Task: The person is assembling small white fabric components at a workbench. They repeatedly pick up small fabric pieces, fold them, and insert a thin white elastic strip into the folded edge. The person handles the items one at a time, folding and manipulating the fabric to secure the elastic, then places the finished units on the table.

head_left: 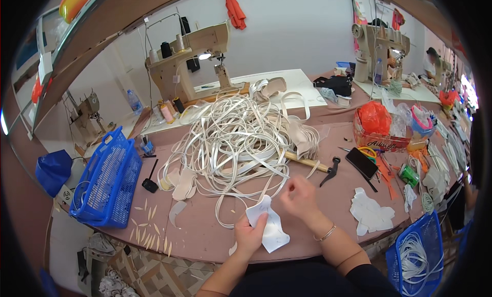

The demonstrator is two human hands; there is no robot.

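My left hand is closed on a white cut-out piece with faint pen marks, its thumb pressed on the top face. The piece hangs over the table's front edge. Just to the right, apart from it, my right hand is raised with curled fingers; whatever is between them, if anything, is too small to tell. Beyond both hands lies a big tangle of narrow cream straps. A hammer with a wooden handle rests at the right side of the pile.
On the left stands a blue basket, with small pale slivers scattered in front. A phone, white cut pieces and a green can lie rightward. A sewing machine stands behind. A blue crate holds straps.
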